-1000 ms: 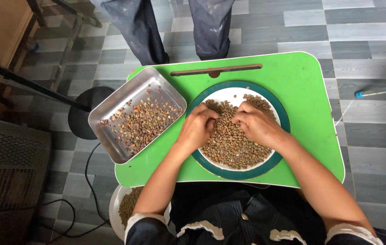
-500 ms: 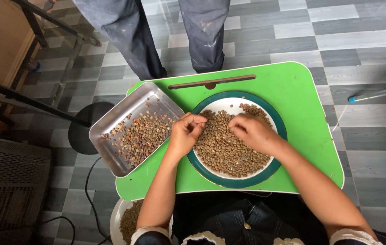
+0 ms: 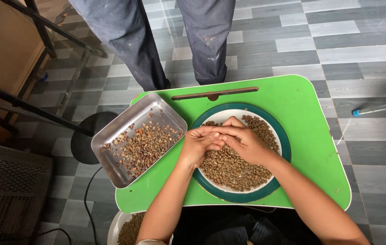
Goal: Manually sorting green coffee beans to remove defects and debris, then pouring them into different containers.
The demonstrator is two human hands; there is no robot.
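A round white plate with a teal rim (image 3: 283, 136) sits on a small green table (image 3: 311, 136) and holds a heap of pale brown beans (image 3: 234, 168). My left hand (image 3: 196, 146) and my right hand (image 3: 246, 143) meet over the plate's left half. The right fingers lie across the curled left fingers. What lies between the hands is hidden. A rectangular metal tray (image 3: 111, 140) with a thinner scatter of mixed beans (image 3: 145, 145) rests on the table's left corner, just left of my left hand.
Another person's legs in grey trousers (image 3: 156, 41) stand at the table's far edge. A white bowl of beans (image 3: 127, 227) sits on the floor under the near left corner. A dark round base (image 3: 86, 134), metal frame bars (image 3: 29, 109) and a blue-tipped pole (image 3: 377, 108) flank the table.
My left hand has come back from the tray side and my right hand has shifted left, so both now touch over the plate. The view has moved closer to the table.
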